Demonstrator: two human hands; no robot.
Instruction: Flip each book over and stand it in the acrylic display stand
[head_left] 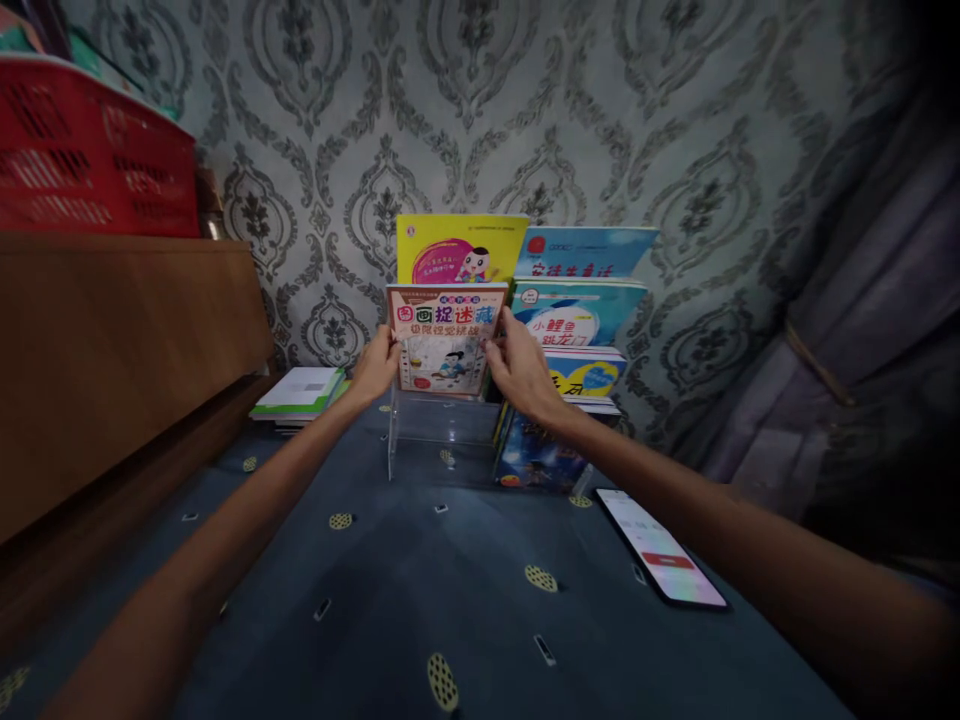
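A brown-and-white picture book stands upright in a clear acrylic book rack, on its left side. My left hand grips the book's left edge, and my right hand pinches its right edge. Directly behind it rises a yellow book with a pink patch. In the rack's right half, stepped rows hold a light blue book, a teal book, a yellow-and-blue book and a dark blue book. My right hand partly covers these lower books.
A stack of books lies left of the rack, beside a wooden cabinet carrying a red basket. At the right, a lit phone rests on the dark patterned cloth. A grey curtain hangs by the papered wall.
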